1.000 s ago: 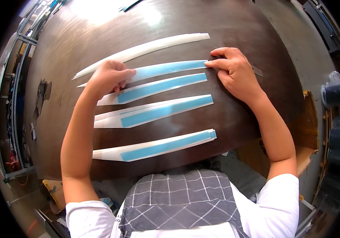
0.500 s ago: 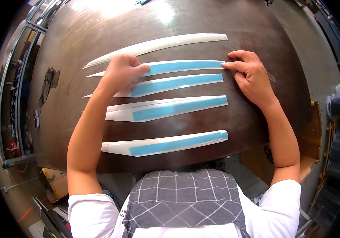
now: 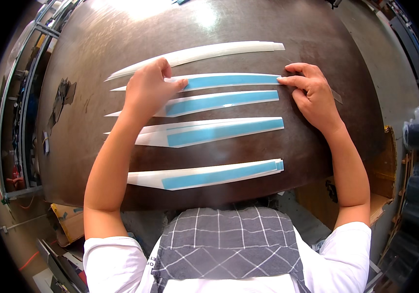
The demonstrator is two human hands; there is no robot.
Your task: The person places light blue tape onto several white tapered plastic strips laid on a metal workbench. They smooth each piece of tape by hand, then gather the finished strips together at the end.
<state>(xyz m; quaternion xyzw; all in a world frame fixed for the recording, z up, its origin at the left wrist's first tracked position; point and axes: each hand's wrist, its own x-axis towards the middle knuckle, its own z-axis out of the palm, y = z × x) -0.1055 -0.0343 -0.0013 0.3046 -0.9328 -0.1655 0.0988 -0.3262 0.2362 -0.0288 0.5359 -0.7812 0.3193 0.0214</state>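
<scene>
Left hand: our left hand point(image 3: 147, 90) lies palm down with loosely curled fingers on the pointed half of the second strip point(image 3: 219, 80), pinning it to the table; it grips nothing, it only presses.
Right hand: our right hand point(image 3: 312, 90) has thumb and forefinger pinched at the square right end of that same strip, apparently on the edge of its blue film; the other fingers rest spread on the table.
Strip in hand: a long, tapering white piece with blue film along it, second from the far side, flat on the dark brown worktable point(image 3: 317, 151).
Neighbours: a plain white strip point(image 3: 204, 52) with no blue lies beyond it; three more blue-filmed strips lie nearer us, the third strip point(image 3: 219, 101), the fourth strip point(image 3: 214, 132) and the nearest strip point(image 3: 209, 175), all roughly parallel and apart from one another.
Doing it well: we judge the pinch should catch only the film corner, pulled low along the strip, while the left hand keeps firm pressure so the piece neither slides nor lifts.
Watch for: nudging the third strip, just beside our left fingers.
</scene>
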